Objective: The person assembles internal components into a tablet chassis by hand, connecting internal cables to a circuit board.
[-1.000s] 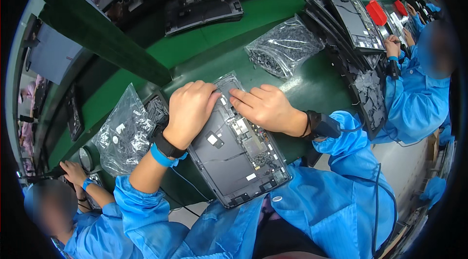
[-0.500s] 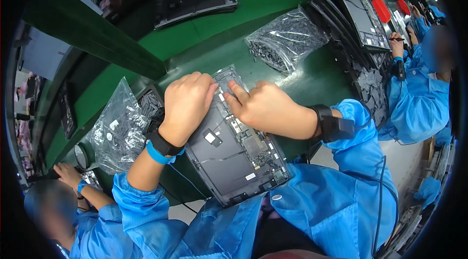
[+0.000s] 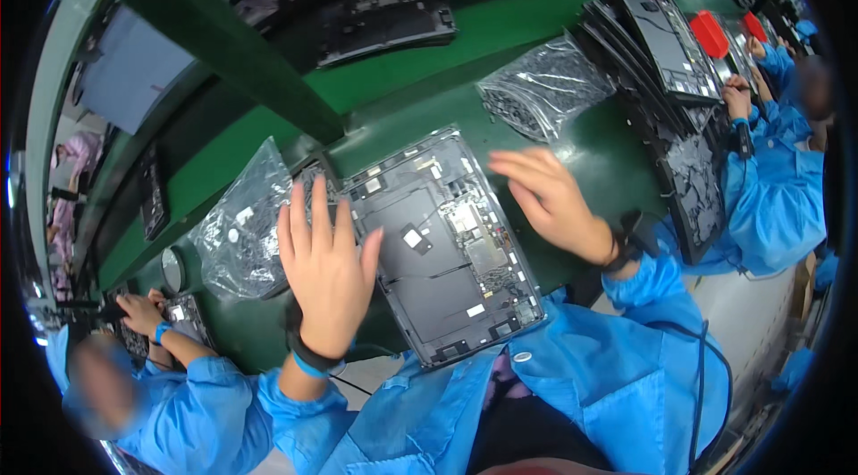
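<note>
Casing (image 3: 429, 296) with electronics (image 3: 485, 253) lay between my spread left hand (image 3: 329, 278) and loosely open right hand (image 3: 559, 207). Both were empty.

Your left hand (image 3: 323, 274) upright in view, fingers spread, thumb overlapping left side of laptop chassis (image 3: 429, 287); contact unclear. Your right hand (image 3: 554, 202) just beside chassis's upper right edge, fingers extended. Chassis inner side up on green table (image 3: 617, 171), near edge by your blue smock (image 3: 590, 359). 2 clear bags of dark pieces: left bag (image 3: 237, 247) beside your left hand, right bag (image 3: 550, 86) beyond your right. Chassis stack (image 3: 657, 28) farther right, near 2 red bins (image 3: 709, 34).
</note>
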Tool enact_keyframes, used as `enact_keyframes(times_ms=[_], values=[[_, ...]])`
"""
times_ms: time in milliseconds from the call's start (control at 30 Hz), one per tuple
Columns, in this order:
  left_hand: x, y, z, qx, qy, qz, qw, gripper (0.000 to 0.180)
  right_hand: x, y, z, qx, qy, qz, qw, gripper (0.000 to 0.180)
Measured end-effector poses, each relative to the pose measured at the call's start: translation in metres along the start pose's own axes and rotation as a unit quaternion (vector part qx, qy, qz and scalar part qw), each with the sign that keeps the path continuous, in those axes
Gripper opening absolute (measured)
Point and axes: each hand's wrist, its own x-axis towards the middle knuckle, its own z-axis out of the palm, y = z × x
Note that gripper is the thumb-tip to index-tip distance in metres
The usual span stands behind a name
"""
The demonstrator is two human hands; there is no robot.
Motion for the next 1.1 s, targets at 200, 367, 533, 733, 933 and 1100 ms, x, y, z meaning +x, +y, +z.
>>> enact_keyframes(times_ms=[200, 367, 533, 733, 933, 1100], values=[[-0.121, 0.04, 0.018, -0.284, -0.114, -0.171, 0.936, 0.053, -0.049, -0.026, 0.032, 0.243, -0.045, 0.154, 0.957, 0.055], [-0.131, 0.062, 0.03, -0.354, -0.086, -0.225, 0.904, 0.05, -0.06, -0.02, 0.062, 0.317, -0.034, 0.191, 0.928, 0.065], [-0.132, 0.073, 0.027, -0.345, -0.088, -0.204, 0.912, 0.055, -0.047, -0.035, 0.044, 0.473, -0.033, 0.249, 0.845, 0.064], [-0.134, 0.075, 0.027, -0.331, -0.071, -0.171, 0.925, 0.066, -0.039, -0.039, 0.03, 0.532, -0.065, 0.259, 0.804, 0.066], [-0.133, 0.072, 0.025, -0.398, -0.097, -0.194, 0.891, 0.064, -0.045, -0.03, 0.039, 0.436, -0.061, 0.241, 0.865, 0.068], [-0.136, 0.077, 0.033, -0.473, -0.054, -0.199, 0.857, 0.075, -0.042, -0.041, 0.038, 0.502, -0.058, 0.271, 0.819, 0.069]])
